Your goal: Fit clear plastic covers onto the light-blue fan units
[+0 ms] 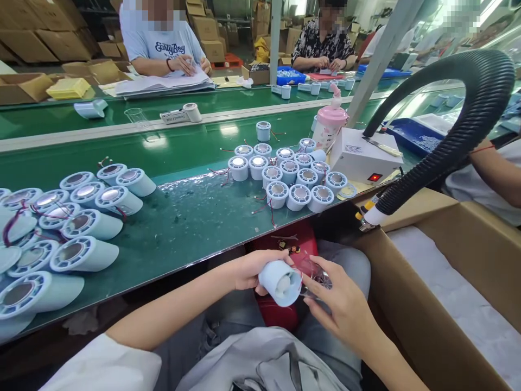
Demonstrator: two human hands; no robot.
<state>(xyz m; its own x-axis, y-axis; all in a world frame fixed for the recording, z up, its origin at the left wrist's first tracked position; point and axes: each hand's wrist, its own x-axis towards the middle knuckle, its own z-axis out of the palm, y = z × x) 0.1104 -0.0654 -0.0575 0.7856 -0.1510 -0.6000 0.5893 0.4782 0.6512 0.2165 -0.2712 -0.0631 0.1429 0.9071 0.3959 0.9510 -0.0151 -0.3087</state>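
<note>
From the head view, the room is a factory hall with stacked cardboard boxes at the back, and a long green worktop crosses in front of the person. Across it, a person in a light blue T-shirt sits behind a pile of papers, and another in a patterned shirt works farther right. On the near worktop, one group of pale blue cylinders lies crowded at the left, and a second cluster stands near the middle, several with thin wires trailing. Beside that cluster are a pink-lidded cup and a white machine box with a black ribbed hose.

Over the lap, off the worktop, the left hand wraps its fingers around a pale blue housing, its open end tipped toward the camera. The right hand is at the housing's rim, fingers bent and partly spread beside a clear piece; whether they pinch it, I cannot tell. An open carton with white lining stands at the right.
</note>
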